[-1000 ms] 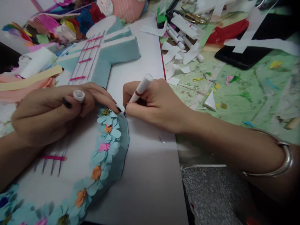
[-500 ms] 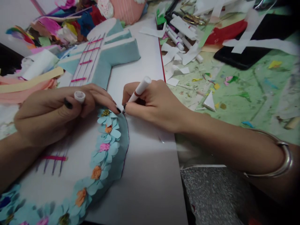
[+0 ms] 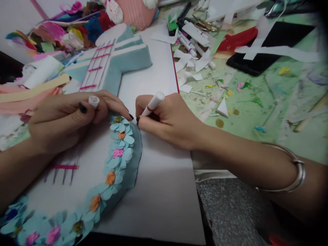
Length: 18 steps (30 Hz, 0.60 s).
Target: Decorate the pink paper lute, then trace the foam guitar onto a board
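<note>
A pale blue and white guitar-shaped craft piece (image 3: 77,177), edged with paper flowers and strung with pink and purple threads, lies on a white sheet (image 3: 164,191). My left hand (image 3: 69,119) presses flat on its body and pinches a white marker cap (image 3: 93,101) between its fingers. My right hand (image 3: 169,119) grips a white marker (image 3: 153,103), tip down on the sheet right at the guitar's curved edge, where a dark line follows the outline. A silver bangle (image 3: 292,171) is on my right wrist.
Coloured paper scraps (image 3: 64,30) pile up at the back left. White paper strips, several markers (image 3: 189,44) and scissors (image 3: 205,25) lie at the back on a green stained table (image 3: 256,112). A black flat object (image 3: 266,51) sits at the far right. Grey glitter sheet (image 3: 235,212) lies near me.
The view has shifted a little, so both hands sit slightly lower and further right in the frame. The marker tip stays at the guitar's edge near my left fingertips.
</note>
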Available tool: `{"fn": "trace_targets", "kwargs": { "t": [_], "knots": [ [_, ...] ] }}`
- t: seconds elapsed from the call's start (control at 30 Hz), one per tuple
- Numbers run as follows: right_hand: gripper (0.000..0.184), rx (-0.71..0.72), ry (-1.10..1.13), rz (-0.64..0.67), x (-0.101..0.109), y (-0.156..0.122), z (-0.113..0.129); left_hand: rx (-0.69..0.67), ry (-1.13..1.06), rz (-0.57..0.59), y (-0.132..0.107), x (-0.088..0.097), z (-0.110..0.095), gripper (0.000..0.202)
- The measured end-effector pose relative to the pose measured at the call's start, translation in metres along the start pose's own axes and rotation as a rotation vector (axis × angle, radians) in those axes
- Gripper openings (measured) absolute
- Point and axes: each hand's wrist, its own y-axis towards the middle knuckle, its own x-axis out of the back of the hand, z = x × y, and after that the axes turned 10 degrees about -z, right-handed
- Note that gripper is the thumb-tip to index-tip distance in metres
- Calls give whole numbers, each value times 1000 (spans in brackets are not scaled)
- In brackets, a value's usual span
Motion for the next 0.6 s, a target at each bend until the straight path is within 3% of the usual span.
{"fn": "trace_targets", "kwargs": {
  "t": [0.3, 0.6],
  "knots": [
    [11, 116, -7, 110, 2, -25, 13, -30, 89, 8, -3, -1, -1, 32],
    [17, 160, -147, 26, -4, -37, 16, -66, 40, 6, -3, 0, 4, 33]
  ]
}}
